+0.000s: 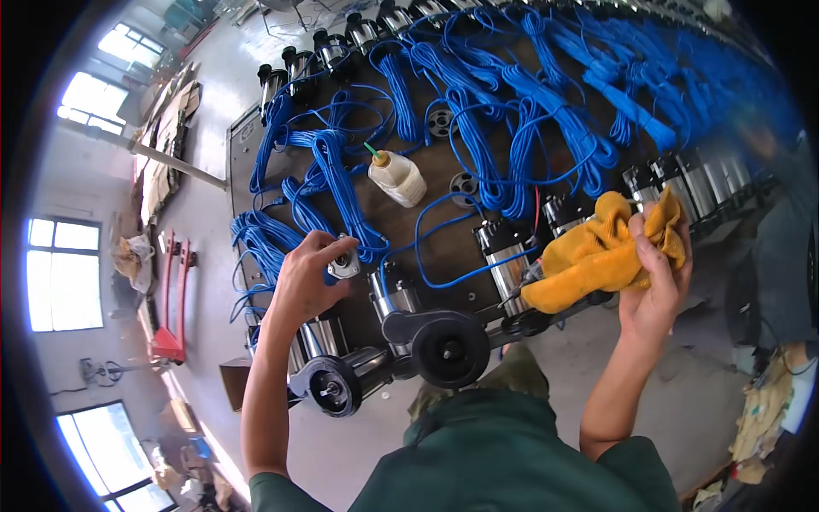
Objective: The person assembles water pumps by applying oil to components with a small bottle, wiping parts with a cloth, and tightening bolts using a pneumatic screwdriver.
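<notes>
We saw a small metal flange plate [345, 263] pinched between the fingers of the left hand [307, 277], held just above the near end of a long dark table [426, 243]. The fingers were closed on the plate, and it sat close against a coil of blue cable [337, 183]. The right hand [657, 273] was raised off to the side, clamped around a bunched yellow cloth [601, 252] that hung over the table's near edge.

Below the plate, shiny steel pump cylinders [503, 260] lay in a row along the table edge, each with its own bundle of blue cable behind it. Two black round end housings [448, 348] stuck out toward us, just under the left hand. Further in, a pale plastic squeeze bottle [397, 177] with a green tip lay tilted on the tabletop among the cables, well apart from both hands. A red pallet jack [171, 299] stood on the floor to the left, near bright windows [64, 273].
</notes>
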Motion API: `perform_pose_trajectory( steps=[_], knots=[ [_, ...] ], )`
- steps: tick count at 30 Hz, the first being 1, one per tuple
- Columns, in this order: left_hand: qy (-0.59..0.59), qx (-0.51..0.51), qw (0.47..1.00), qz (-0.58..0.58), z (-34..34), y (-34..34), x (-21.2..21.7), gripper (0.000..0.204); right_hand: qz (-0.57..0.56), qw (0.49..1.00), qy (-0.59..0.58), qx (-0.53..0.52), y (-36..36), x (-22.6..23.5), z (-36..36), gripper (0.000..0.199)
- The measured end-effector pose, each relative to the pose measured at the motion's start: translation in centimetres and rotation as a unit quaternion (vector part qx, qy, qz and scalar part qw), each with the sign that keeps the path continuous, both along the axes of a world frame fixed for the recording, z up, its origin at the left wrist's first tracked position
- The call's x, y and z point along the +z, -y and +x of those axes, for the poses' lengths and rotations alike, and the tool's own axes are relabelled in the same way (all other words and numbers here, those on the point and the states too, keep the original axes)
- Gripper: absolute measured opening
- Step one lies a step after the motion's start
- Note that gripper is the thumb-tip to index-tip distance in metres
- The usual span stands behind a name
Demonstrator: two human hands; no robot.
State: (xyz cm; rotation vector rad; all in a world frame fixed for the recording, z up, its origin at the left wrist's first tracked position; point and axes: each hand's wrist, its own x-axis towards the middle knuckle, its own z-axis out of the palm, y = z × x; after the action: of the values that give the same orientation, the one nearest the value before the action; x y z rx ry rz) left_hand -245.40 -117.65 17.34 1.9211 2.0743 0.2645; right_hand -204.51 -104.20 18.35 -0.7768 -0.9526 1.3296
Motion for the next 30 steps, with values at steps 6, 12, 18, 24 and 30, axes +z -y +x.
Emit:
perform_pose_trajectory(
  steps=[6,12,18,24,30],
  knots=[
    [0.014,-0.002,1.000,0.022,0.6,0.4,1.1,0.065,-0.028,0.997,0.061,0.035,1.3,-1.0,-0.4,0.044],
    [-0.004,0.080,0.994,0.081,3.0,4.3,4.3,0.060,0.060,0.982,0.176,-0.010,4.0,-1.5,0.6,0.024],
    [0.070,0.165,0.972,0.152,8.8,7.1,2.4,0.058,0.253,0.830,0.477,0.137,6.4,-0.5,-3.5,0.029],
    [0.064,0.194,0.961,0.187,11.3,5.0,-3.6,0.058,0.343,0.767,0.514,0.171,7.0,-3.2,-6.5,0.028],
    [0.030,0.219,0.965,0.143,9.1,3.2,-4.1,0.059,0.372,0.715,0.560,0.189,4.1,-11.4,-4.5,0.035]
  ],
)
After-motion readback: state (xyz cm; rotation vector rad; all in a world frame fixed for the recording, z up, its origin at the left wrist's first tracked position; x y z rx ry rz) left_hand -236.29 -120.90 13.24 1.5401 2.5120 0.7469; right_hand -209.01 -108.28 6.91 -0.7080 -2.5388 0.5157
